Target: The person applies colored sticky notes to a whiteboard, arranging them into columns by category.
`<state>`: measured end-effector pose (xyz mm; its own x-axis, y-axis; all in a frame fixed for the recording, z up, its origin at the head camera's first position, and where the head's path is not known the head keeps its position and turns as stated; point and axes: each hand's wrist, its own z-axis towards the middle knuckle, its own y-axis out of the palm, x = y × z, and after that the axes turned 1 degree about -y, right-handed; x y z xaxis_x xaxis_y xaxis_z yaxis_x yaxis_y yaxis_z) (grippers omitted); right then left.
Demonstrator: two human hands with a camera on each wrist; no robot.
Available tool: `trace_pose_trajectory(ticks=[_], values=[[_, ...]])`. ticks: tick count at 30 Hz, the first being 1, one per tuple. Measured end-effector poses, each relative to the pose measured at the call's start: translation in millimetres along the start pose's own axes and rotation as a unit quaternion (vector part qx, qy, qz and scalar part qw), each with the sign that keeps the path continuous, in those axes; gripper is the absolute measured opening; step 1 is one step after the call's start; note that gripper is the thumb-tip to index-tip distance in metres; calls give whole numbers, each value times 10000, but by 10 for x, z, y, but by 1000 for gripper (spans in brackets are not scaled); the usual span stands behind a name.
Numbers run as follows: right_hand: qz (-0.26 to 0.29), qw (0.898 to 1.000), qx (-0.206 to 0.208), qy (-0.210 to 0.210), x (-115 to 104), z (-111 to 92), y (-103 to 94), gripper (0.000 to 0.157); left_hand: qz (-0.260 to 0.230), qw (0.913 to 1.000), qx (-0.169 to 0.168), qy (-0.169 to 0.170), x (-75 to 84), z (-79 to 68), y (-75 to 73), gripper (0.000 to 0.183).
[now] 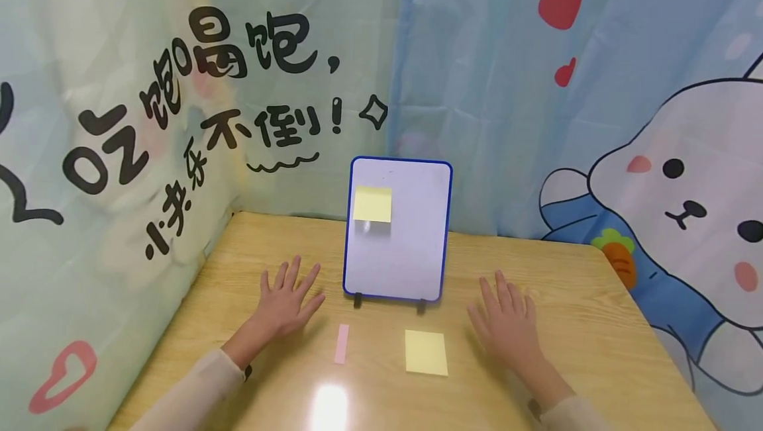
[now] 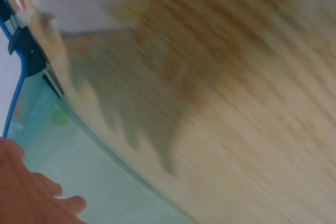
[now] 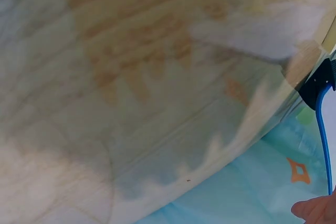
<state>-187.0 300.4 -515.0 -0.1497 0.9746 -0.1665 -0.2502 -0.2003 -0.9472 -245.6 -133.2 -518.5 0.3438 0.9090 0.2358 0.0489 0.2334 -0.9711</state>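
In the head view my left hand (image 1: 283,305) is spread over the table to the left of a small whiteboard (image 1: 411,232), its fingers straight and apart. My right hand (image 1: 507,318) reaches out on the other side, fingers also extended, holding nothing. The blue-framed whiteboard stands on two dark feet, with a yellow sticky note (image 1: 373,204) on its upper left. Between the hands lie a narrow pink paper strip (image 1: 342,343) and a second yellow sticky note (image 1: 426,353). Fingers of the left hand (image 2: 37,192) and right hand (image 3: 317,209) show at the wrist views' lower corners.
The wooden table (image 1: 268,239) meets printed curtains (image 1: 477,100) at the back and sides. The left one (image 1: 137,219) carries black lettering; a cartoon rabbit (image 1: 703,206) decorates the right. A bright light reflection sits on the near tabletop.
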Motion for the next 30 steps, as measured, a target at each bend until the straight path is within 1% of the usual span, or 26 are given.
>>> trace_pose_trajectory(ticks=[2,6,10,13,19,22,26,30], values=[[8,10000,-20,5,7,7,19,63,-22,10000,-19,-52,-13,-6,-17,67],[33,10000,-83,8,-1,26,36,65,-20,9999,49,-95,-30,-8,-32,67],[74,9999,-99,1,-6,30,47,65,-81,9999,-44,-82,-27,-11,-30,67],[93,9999,-48,-40,9,22,76,63,-129,9998,-133,-82,-24,-17,-20,68],[68,9999,83,-126,36,10,126,63,-38,9999,-25,-107,-18,-29,-5,68],[42,9998,112,-159,9,5,99,63,-21,10000,-20,-75,7,-38,-4,68],[143,9993,165,-317,-75,13,32,62,-48,10000,-27,-39,44,-49,-15,69],[268,9983,225,-476,-181,25,-28,62,-61,9999,147,22,84,-43,-56,68]])
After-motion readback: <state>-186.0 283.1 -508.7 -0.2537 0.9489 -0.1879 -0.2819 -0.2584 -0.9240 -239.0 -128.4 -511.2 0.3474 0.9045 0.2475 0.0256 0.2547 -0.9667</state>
